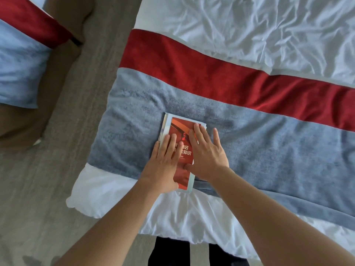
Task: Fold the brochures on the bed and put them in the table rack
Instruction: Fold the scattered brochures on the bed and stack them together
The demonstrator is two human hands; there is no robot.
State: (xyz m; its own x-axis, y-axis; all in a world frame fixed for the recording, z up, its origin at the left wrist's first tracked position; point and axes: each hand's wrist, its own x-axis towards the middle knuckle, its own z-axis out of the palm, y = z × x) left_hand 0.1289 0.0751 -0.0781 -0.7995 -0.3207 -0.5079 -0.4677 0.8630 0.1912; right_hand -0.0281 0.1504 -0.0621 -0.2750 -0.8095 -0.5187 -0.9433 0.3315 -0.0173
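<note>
Folded brochure on the grey runner at the bed's near edge, your left hand and right hand pressing flat, fingers straight. Light, creasable paper; pinch it by an edge.

I press both palms flat on a folded red brochure lying on the grey-blue band of the bed runner. My left hand covers its left side, fingers straight and pointing away from me. My right hand lies over its right edge, fingers spread, thumb on the cover. A red stripe runs beyond the grey band, then the rumpled white duvet. Carpet lies to the left.
</note>
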